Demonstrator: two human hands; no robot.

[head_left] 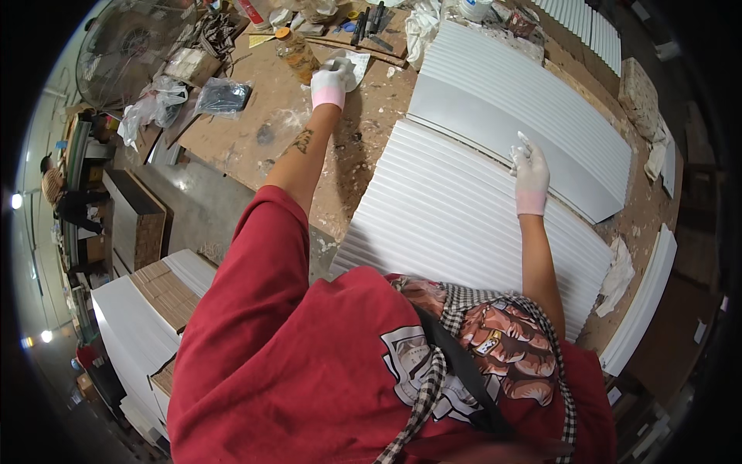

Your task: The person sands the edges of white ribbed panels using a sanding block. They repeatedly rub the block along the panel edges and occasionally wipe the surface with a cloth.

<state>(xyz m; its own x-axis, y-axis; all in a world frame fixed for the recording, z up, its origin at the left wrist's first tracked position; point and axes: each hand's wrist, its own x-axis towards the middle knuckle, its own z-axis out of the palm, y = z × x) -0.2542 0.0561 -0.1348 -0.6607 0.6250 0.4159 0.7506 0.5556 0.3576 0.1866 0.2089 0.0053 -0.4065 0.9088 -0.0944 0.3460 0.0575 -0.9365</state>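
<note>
My left hand (331,83), in a white glove with a pink cuff, reaches to the far part of the workbench (239,139). Its fingers curl down at a small white sheet (359,68), and what they hold is hidden. Just left of it stands a clear jar (295,56) with an orange lid and brownish contents. My right hand (530,174), gloved the same way, is over the seam between two white ribbed panels, the nearer (464,209) and the farther (525,100). Its fingers are bent together with a white tip pointing up; whether that is a fingertip or a small piece is unclear.
Dark markers (371,23) and a white rag (422,35) lie at the back. A plastic-wrapped dark packet (222,98) is on the left, near a large fan (127,50). White boards (135,332) are stacked lower left. Another person (66,193) is far left.
</note>
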